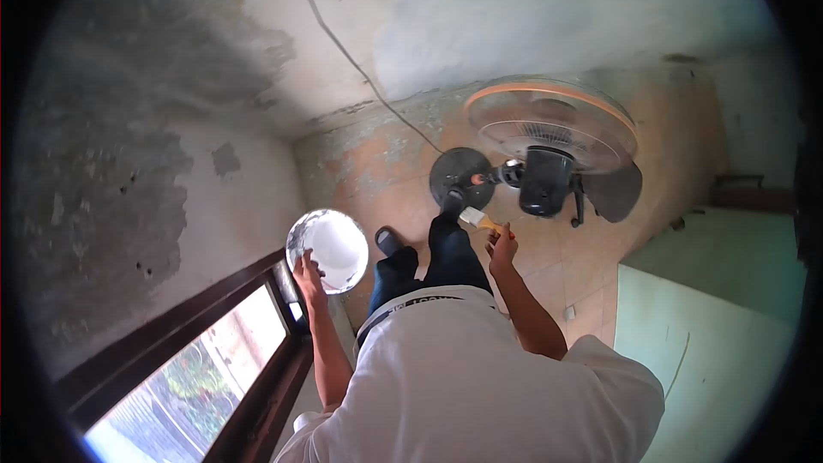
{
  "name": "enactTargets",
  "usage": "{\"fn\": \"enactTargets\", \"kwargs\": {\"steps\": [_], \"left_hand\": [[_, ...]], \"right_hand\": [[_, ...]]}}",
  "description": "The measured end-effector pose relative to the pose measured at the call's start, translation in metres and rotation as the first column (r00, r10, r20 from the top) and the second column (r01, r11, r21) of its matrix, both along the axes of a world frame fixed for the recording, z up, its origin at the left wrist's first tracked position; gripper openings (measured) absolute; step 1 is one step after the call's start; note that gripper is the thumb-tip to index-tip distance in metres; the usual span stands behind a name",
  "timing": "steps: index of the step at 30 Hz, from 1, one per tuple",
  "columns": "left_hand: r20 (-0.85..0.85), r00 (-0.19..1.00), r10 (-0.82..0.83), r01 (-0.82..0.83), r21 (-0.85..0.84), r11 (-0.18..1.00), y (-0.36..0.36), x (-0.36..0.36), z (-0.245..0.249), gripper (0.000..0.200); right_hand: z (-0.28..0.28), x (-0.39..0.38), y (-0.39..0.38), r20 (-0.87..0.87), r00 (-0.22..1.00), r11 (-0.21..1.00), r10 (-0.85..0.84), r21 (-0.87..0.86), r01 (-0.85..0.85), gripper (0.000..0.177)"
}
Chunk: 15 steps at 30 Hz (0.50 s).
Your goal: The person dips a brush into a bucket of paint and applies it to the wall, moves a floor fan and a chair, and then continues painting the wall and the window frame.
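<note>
Left hand [309, 279]: grip closed on the rim of the white bowl [330, 249], held beside the window frame [257, 394]. Right hand [501, 249]: grip pinching the paintbrush [478, 220] over the floor [403, 163], near the fan [553, 133]. Judged between loads; a reload needs the brush at the bowl, with the bowl kept level.

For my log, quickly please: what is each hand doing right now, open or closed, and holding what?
Left hand: closed on the rim of a round white bowl.
Right hand: closed, holding a paintbrush.
</note>
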<state>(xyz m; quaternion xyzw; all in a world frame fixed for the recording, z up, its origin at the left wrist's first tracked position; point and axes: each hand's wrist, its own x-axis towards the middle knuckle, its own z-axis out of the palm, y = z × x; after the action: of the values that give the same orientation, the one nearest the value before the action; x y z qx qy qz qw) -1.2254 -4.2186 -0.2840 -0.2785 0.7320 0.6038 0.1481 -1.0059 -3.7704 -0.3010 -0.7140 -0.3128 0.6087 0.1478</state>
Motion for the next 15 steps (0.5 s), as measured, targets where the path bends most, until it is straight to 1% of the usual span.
{"fn": "enactTargets", "kwargs": {"steps": [1,2,3,4,5,7,8,9,11,12,13,14,15], "left_hand": [[0.009,0.998,0.058,-0.058,0.001,0.998,0.002,-0.002,0.007,0.041],[0.016,0.998,0.064,-0.065,0.064,0.996,0.000,-0.003,0.021,0.048],[-0.059,0.998,0.029,-0.023,0.109,0.994,0.006,-0.002,0.046,0.050],[-0.099,0.995,0.017,-0.007,0.096,0.995,0.016,-0.003,0.071,0.051],[-0.142,0.990,0.003,0.009,0.086,0.996,0.024,-0.005,0.090,0.052],[-0.195,0.981,-0.007,0.040,0.166,0.985,0.027,-0.004,0.109,0.051],[-0.162,0.986,-0.041,0.072,0.193,0.979,0.022,-0.006,0.106,0.043],[-0.147,0.987,-0.056,0.084,0.186,0.979,0.024,-0.004,0.112,0.038],[-0.144,0.984,-0.105,0.133,0.205,0.970,0.028,0.002,0.126,0.039],[-0.138,0.989,-0.052,0.081,0.211,0.974,0.032,0.009,0.132,0.042],[-0.117,0.990,-0.074,0.098,0.212,0.972,0.028,0.015,0.127,0.042],[-0.135,0.990,-0.046,0.075,0.216,0.974,0.027,0.020,0.135,0.042],[-0.153,0.988,-0.011,0.045,0.218,0.975,0.029,0.027,0.141,0.042]], "right_hand": [[0.004,-0.010,-0.006,-0.116,0.988,0.994,0.098,-0.037,-0.103,0.038],[0.009,-0.019,-0.014,-0.234,0.954,0.976,0.189,-0.062,-0.209,0.037],[0.021,-0.034,-0.022,-0.238,0.947,0.968,0.217,-0.072,-0.240,0.037],[0.042,-0.057,-0.035,-0.375,0.881,0.944,0.288,-0.042,-0.326,0.038],[0.057,-0.080,-0.049,-0.504,0.790,0.915,0.349,0.002,-0.402,0.039],[0.070,-0.120,-0.075,-0.614,0.653,0.855,0.443,0.071,-0.513,0.040],[0.077,-0.138,-0.086,-0.691,0.516,0.794,0.506,0.138,-0.592,0.041],[0.100,-0.160,-0.102,-0.680,0.443,0.720,0.584,0.183,-0.669,0.042],[0.127,-0.188,-0.134,-0.647,0.211,0.536,0.733,0.358,-0.765,0.040],[0.135,-0.197,-0.154,-0.639,0.127,0.464,0.759,0.394,-0.793,0.039],[0.142,-0.205,-0.173,-0.631,0.037,0.387,0.775,0.427,-0.818,0.038],[0.149,-0.212,-0.191,-0.607,-0.070,0.280,0.791,0.462,-0.842,0.033],[0.148,-0.215,-0.208,-0.571,-0.172,0.168,0.802,0.493,-0.853,0.032]]}}
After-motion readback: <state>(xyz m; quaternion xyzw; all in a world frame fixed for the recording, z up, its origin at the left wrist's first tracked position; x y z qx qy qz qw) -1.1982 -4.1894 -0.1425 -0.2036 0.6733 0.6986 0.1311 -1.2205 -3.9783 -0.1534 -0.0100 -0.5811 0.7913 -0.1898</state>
